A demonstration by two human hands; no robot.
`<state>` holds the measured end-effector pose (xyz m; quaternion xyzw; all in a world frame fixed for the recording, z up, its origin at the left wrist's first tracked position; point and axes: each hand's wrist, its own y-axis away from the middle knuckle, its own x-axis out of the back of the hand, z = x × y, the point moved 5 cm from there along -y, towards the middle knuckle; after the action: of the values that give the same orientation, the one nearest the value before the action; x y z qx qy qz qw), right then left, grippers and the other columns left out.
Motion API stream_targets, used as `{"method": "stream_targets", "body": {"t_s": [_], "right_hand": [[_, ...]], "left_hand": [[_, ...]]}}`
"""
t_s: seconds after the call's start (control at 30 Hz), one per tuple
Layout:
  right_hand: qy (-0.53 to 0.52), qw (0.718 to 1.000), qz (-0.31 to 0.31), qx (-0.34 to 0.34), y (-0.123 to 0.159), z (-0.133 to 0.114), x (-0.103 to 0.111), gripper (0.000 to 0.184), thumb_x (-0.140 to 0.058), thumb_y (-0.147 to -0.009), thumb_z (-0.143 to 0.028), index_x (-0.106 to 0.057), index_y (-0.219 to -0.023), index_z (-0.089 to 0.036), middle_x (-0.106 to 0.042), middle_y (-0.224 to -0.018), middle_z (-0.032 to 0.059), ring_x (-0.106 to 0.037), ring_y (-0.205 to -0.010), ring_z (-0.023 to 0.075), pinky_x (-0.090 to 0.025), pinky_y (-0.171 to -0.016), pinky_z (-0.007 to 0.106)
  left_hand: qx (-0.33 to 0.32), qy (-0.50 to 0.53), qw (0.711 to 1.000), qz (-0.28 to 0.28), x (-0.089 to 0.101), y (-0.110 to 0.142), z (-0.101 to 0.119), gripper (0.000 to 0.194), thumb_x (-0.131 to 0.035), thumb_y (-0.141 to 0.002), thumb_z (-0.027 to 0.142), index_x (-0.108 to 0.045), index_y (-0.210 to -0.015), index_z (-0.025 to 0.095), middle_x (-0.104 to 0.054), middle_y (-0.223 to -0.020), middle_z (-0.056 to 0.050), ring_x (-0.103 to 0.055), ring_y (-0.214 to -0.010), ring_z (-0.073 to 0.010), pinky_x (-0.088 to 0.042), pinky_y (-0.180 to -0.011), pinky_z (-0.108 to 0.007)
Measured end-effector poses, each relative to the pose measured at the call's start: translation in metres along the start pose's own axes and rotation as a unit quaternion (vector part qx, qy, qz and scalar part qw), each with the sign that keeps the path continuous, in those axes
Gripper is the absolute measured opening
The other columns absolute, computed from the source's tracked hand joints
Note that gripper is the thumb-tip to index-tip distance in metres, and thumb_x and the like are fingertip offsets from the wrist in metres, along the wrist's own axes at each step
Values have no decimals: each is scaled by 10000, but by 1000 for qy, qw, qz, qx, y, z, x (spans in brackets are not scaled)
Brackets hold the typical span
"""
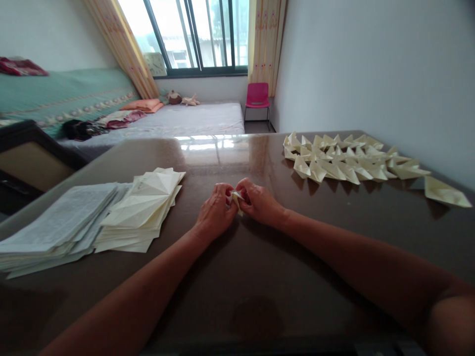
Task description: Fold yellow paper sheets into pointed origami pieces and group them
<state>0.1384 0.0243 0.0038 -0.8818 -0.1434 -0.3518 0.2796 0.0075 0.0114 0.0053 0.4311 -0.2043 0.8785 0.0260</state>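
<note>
A small folded piece of cream paper is pinched between my two hands over the middle of the table. My left hand grips its left side, fingers curled in. From the other side my right hand holds it, thumb and fingers closed. Much of the paper is hidden by the fingers; a pointed tip shows above and below. To the left lies a stack of creased cream paper sheets. Folded paper boats stand in rows at the far right, and a single paper boat sits nearer the right edge.
A pile of printed sheets lies at the left of the glossy brown table. A wall runs along the right. Beyond the table are a bed, a pink chair and a window.
</note>
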Motion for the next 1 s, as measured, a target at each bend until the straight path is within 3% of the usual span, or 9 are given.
{"method": "stream_targets", "body": {"t_s": [0.17, 0.3, 0.47, 0.6, 0.8, 0.9, 1.0], "right_hand": [[26, 1000, -15, 4, 2, -1, 2, 206, -500, -840, -204, -480, -1045, -209, -597, -791, -9, -513, -645, 117, -364, -621, 216], [70, 997, -30, -15, 2, 2, 8, 174, -484, -854, -210, -524, -1023, -223, -622, -840, -3, -515, -642, 113, -338, -600, 211], [110, 991, -81, 13, 2, 3, 14, 183, -496, -844, -215, -585, -1002, -239, -634, -879, -5, -518, -664, 114, -308, -596, 214], [135, 982, -128, 40, 1, 5, 21, 169, -524, -832, -224, -620, -970, -244, -634, -829, -12, -529, -673, 118, -290, -587, 221], [199, 955, -194, 102, 3, 2, 27, 188, -484, -878, -250, -659, -946, -239, -632, -932, 29, -556, -715, 131, -273, -573, 248], [195, 961, -177, 81, 3, 2, 23, 205, -492, -901, -348, -659, -904, -229, -625, -935, 33, -560, -714, 132, -294, -586, 249], [160, 979, -121, 34, 2, 5, 16, 259, -504, -903, -430, -635, -937, -209, -623, -968, 46, -567, -771, 146, -350, -645, 249]], "left_hand": [[-16, 46, 999, 8, -1, -5, -10, 147, -508, -814, 249, -449, -943, 210, -535, -914, -19, -543, -720, -137, -449, -642, -264], [-26, 11, 999, -19, 0, -7, -13, 111, -516, -823, 291, -476, -886, 209, -542, -858, -9, -543, -703, -144, -440, -642, -276], [-49, -36, 996, -69, 6, -4, -11, 141, -507, -841, 326, -564, -929, 232, -586, -928, -11, -592, -784, -158, -456, -728, -288], [-71, -103, 987, -101, 12, 0, -8, 211, -471, -880, 374, -642, -960, 281, -623, -996, -3, -601, -817, -159, -434, -670, -259], [-118, -176, 965, -154, 21, 6, 2, 263, -459, -895, 369, -683, -1031, 365, -642, -1080, 4, -575, -964, -190, -421, -652, -252], [-115, -191, 963, -149, 18, 7, 4, 319, -412, -918, 426, -710, -897, 313, -658, -1034, -11, -571, -960, -202, -432, -677, -269], [-87, -171, 975, -111, 12, 4, 1, 305, -429, -910, 437, -669, -854, 257, -657, -957, -34, -578, -920, -209, -446, -747, -305]]}}
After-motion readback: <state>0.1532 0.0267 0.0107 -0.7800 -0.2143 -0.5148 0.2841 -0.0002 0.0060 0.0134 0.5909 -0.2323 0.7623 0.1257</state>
